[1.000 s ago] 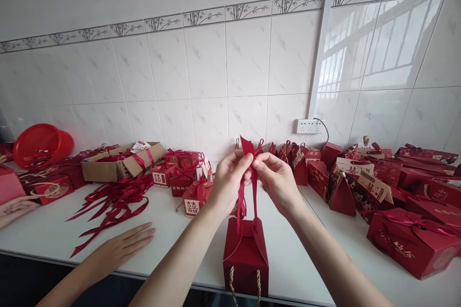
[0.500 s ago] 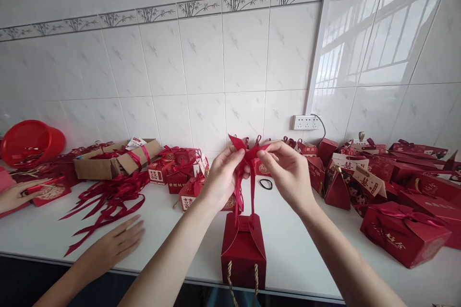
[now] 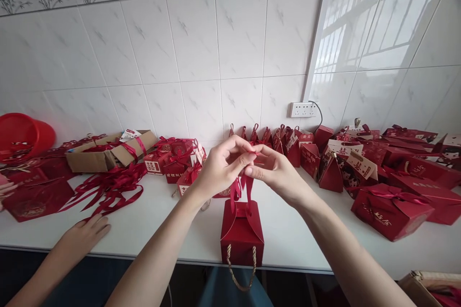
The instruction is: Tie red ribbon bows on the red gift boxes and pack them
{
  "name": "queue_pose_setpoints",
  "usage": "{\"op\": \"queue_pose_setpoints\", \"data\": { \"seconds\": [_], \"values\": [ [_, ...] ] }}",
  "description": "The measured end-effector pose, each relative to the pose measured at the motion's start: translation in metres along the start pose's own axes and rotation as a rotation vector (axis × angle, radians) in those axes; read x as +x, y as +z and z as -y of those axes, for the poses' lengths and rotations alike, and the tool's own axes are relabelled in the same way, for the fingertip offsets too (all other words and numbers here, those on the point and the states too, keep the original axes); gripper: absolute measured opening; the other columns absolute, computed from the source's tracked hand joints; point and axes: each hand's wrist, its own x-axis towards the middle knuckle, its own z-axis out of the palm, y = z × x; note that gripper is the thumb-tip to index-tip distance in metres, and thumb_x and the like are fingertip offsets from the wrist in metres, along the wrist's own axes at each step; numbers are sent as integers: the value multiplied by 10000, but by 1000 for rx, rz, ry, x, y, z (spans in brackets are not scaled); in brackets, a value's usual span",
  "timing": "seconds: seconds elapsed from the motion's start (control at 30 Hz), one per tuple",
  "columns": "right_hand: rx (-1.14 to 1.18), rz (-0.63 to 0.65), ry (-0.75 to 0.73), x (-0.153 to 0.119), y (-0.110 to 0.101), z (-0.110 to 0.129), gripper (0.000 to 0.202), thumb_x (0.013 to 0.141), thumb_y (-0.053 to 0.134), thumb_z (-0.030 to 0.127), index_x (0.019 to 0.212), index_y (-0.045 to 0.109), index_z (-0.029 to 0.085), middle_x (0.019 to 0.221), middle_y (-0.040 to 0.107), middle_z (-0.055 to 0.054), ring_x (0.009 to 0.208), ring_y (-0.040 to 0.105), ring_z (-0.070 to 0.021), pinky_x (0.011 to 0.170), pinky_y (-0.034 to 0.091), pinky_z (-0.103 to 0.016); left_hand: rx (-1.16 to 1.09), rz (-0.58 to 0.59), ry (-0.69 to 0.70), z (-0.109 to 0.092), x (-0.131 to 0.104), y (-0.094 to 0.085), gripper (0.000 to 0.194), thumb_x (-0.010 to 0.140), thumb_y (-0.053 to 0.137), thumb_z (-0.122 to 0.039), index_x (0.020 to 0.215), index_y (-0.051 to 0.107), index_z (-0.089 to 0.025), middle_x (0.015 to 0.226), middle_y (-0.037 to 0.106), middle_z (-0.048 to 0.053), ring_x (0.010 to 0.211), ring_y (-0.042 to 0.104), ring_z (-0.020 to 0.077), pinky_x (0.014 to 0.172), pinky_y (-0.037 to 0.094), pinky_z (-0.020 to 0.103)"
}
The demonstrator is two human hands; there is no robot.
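In the head view, a red gift box (image 3: 242, 230) with a twisted gold cord handle (image 3: 242, 284) stands upright near the table's front edge. A red ribbon (image 3: 248, 187) rises from its top. Above the box, my left hand (image 3: 228, 163) pinches the ribbon between thumb and fingers. My right hand (image 3: 272, 165) meets it there, fingertips also closed on the ribbon. Fingers from both hands hide most of the ribbon's upper part, so whether it is knotted cannot be made out.
A co-worker's hand (image 3: 84, 237) rests by a pile of loose ribbons (image 3: 118, 184) on the left, near a red box (image 3: 39, 199). A cardboard box (image 3: 91, 159) and a red bucket (image 3: 45, 136) stand behind. Finished-looking red boxes (image 3: 392, 211) crowd the right side. A power strip (image 3: 301, 110) is on the wall.
My hands have come closer together, and the ribbon's loose end no longer sticks up. The co-worker's near hand moved left to the ribbons; the red box at left has shifted nearer. The view tilted down.
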Motion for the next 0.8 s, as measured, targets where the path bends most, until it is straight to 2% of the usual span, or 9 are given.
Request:
{"op": "queue_pose_setpoints", "data": {
  "seconds": [0.2, 0.27, 0.37, 0.47, 0.57, 0.7, 0.8],
  "values": [
    [-77, -15, 6, 1, -1, 5, 300, 624, 809, 307, 785, 584, 192, 678, 582, 33, 627, 555, -110, 612, 470, -261, -19, 21, 8, 0, 0, -4, 86, 780, 683, -263, 782, 643, -186, 649, 627, 14, 596, 584, 124, 542, 449, 220],
    [-162, -60, -21, 0, 1, 4, 250, 666, 763, 297, 813, 591, 190, 660, 570, 32, 608, 542, -111, 578, 453, -254, 0, 11, 8, 0, -1, -5, 96, 775, 688, -269, 781, 650, -180, 683, 647, 28, 624, 601, 131, 571, 458, 226],
    [-439, -193, -147, -3, 6, 2, 117, 738, 644, 219, 843, 598, 201, 687, 591, 10, 595, 530, -117, 543, 420, -248, 72, -7, 19, -2, -4, -6, 85, 779, 684, -258, 779, 670, -174, 747, 671, 55, 709, 625, 150, 642, 462, 240],
    [-738, -318, -326, -6, 10, -1, 128, 735, 582, 153, 842, 607, 218, 755, 636, -20, 604, 540, -129, 541, 403, -248, 106, -29, 22, -3, -6, -6, 53, 772, 689, -225, 765, 686, -173, 767, 669, 60, 737, 620, 149, 678, 451, 239],
    [-897, -399, -406, -7, 12, -5, 117, 761, 579, 200, 871, 617, 218, 739, 653, -36, 582, 548, -142, 509, 376, -246, 33, -53, 0, -1, -8, -4, 41, 747, 712, -208, 755, 691, -173, 795, 671, 61, 711, 615, 140, 675, 451, 238],
    [-926, -404, -382, -7, 11, -9, 162, 783, 594, 258, 933, 644, 221, 651, 653, -24, 534, 560, -150, 492, 369, -250, 25, -55, 3, 4, -9, -2, 34, 773, 686, -216, 783, 686, -183, 808, 676, 56, 718, 629, 140, 702, 471, 246],
    [-777, -360, -352, -9, 10, -7, 200, 758, 592, 178, 938, 654, 240, 787, 702, -29, 647, 629, -169, 589, 459, -272, 48, -52, 8, 9, -9, -3, 35, 776, 683, -220, 780, 679, -186, 792, 677, 51, 718, 634, 141, 712, 480, 247]
  ]
}}
